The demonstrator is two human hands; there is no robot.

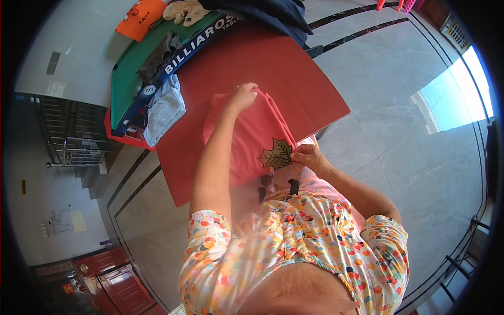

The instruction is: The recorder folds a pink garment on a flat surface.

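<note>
A folded coral-pink garment [246, 138] with a maple-leaf print lies on the red tabletop [275, 67], its near edge reaching the table's front edge. My left hand [245, 97] is at the garment's far edge, fingers curled down onto the cloth. At the near right corner, beside the leaf print, my right hand [309, 158] pinches the fabric between thumb and fingers. Layered folds show along the garment's right side.
Beyond the table's left side stands a toy billiards table [130, 78] bearing a dark grey garment [157, 59], a beige cloth [185, 12] and an orange bag [139, 17]. Light blue striped clothing [165, 110] lies against its side. Dark navy cloth [271, 13] drapes at the far edge.
</note>
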